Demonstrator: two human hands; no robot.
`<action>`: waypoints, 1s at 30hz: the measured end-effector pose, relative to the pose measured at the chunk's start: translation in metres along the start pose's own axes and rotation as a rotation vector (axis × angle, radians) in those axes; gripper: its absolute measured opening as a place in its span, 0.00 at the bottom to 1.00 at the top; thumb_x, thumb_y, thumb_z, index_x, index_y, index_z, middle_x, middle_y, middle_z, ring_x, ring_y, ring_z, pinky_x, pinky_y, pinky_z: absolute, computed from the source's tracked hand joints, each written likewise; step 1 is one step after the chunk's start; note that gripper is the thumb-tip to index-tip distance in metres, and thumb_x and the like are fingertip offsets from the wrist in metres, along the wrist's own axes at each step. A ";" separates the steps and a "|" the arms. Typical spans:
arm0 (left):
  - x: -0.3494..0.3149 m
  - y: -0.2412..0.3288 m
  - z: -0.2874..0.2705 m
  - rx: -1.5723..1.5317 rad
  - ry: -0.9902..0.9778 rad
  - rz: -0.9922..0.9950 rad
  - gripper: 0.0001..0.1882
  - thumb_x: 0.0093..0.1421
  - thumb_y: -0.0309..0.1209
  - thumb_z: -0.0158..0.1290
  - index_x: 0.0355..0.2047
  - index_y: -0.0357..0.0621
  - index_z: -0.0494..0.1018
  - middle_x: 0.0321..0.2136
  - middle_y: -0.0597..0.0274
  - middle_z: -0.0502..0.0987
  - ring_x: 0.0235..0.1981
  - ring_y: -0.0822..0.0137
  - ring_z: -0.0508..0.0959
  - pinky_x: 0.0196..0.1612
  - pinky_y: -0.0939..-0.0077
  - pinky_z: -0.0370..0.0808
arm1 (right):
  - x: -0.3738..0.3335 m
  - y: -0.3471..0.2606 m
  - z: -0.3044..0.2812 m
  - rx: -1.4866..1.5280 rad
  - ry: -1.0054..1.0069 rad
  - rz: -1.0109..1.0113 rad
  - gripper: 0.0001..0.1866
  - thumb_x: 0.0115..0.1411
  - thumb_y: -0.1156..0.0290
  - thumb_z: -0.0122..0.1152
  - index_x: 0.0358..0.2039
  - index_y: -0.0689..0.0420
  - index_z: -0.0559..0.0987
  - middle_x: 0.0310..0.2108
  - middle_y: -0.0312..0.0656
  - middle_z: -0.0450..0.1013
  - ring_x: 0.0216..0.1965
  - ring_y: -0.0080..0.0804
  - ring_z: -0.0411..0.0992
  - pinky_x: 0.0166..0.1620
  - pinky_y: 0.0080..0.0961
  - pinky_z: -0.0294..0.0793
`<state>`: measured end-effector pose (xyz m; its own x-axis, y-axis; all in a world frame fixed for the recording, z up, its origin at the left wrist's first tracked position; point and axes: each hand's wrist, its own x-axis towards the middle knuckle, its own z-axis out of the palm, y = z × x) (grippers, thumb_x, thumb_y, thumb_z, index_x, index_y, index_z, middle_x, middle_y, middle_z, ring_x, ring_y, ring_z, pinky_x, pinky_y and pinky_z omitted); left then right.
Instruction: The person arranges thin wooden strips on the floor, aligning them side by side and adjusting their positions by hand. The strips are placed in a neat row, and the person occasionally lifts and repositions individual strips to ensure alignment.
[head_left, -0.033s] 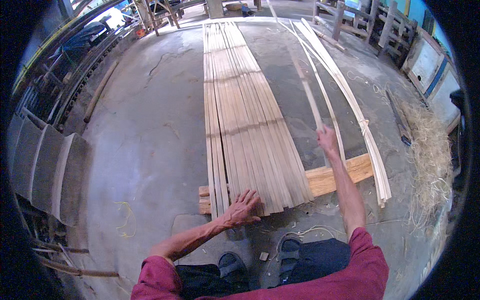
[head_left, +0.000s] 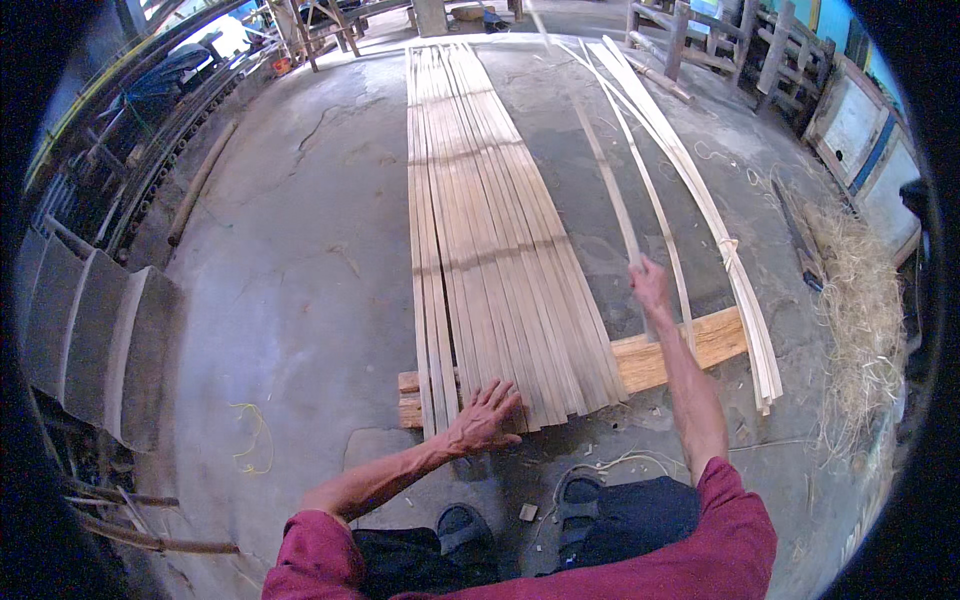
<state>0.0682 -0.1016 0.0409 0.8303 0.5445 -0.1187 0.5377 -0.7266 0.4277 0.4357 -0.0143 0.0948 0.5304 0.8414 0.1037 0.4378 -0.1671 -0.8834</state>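
Note:
A row of long, pale bamboo strips (head_left: 490,220) lies side by side, stretching away from me, with darker bands across it. Their near ends rest over a wooden beam (head_left: 680,350). My left hand (head_left: 487,415) lies on the near ends with fingers spread, holding nothing. To the right of the row, my right hand (head_left: 651,287) is closed round one long bamboo strip (head_left: 612,190), whose far end is blurred. Just right of it, another single strip (head_left: 648,180) reaches down to the beam. Farther right is a bundle of pale strips (head_left: 735,275), tied near its lower end.
A heap of thin shavings (head_left: 860,340) lies at the right, beside a long dark-bladed tool (head_left: 805,255). Curved grey sheets (head_left: 100,330) stand at the left, near a pole (head_left: 203,180). Wooden frames (head_left: 750,50) stand at the far right.
My right hand has shifted slightly left and toward me, and the held strip has moved a little left with it. The left hand and the row stay put.

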 end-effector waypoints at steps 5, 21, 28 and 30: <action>-0.003 0.002 0.003 0.054 -0.074 -0.005 0.45 0.46 0.57 0.49 0.58 0.44 0.47 0.59 0.48 0.45 0.60 0.46 0.45 0.58 0.48 0.43 | -0.030 0.044 0.028 -0.099 -0.054 0.076 0.13 0.51 0.67 0.53 0.37 0.60 0.74 0.12 0.35 0.66 0.14 0.21 0.63 0.17 0.22 0.63; -0.001 0.001 0.000 0.086 -0.059 -0.015 0.41 0.49 0.49 0.51 0.57 0.43 0.48 0.60 0.51 0.44 0.61 0.50 0.43 0.59 0.49 0.41 | -0.096 0.057 0.019 -0.251 -0.190 -0.009 0.20 0.53 0.65 0.48 0.45 0.61 0.68 0.29 0.60 0.70 0.33 0.56 0.70 0.37 0.43 0.68; -0.003 0.001 0.000 0.087 -0.051 0.006 0.41 0.51 0.54 0.46 0.58 0.44 0.47 0.60 0.50 0.44 0.61 0.50 0.44 0.59 0.49 0.39 | -0.083 0.051 0.035 -0.311 -0.162 -0.040 0.22 0.52 0.66 0.50 0.46 0.64 0.67 0.31 0.59 0.71 0.35 0.53 0.70 0.37 0.38 0.69; -0.003 0.000 0.000 0.093 -0.037 0.014 0.41 0.51 0.55 0.45 0.58 0.44 0.47 0.60 0.50 0.44 0.61 0.50 0.43 0.60 0.49 0.38 | -0.082 0.052 0.036 -0.276 -0.195 -0.052 0.24 0.51 0.67 0.51 0.47 0.66 0.66 0.31 0.58 0.71 0.35 0.50 0.71 0.36 0.35 0.70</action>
<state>0.0656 -0.1038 0.0413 0.8420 0.5191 -0.1468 0.5355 -0.7711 0.3445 0.3890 -0.0732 0.0234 0.3649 0.9305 0.0327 0.6546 -0.2314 -0.7197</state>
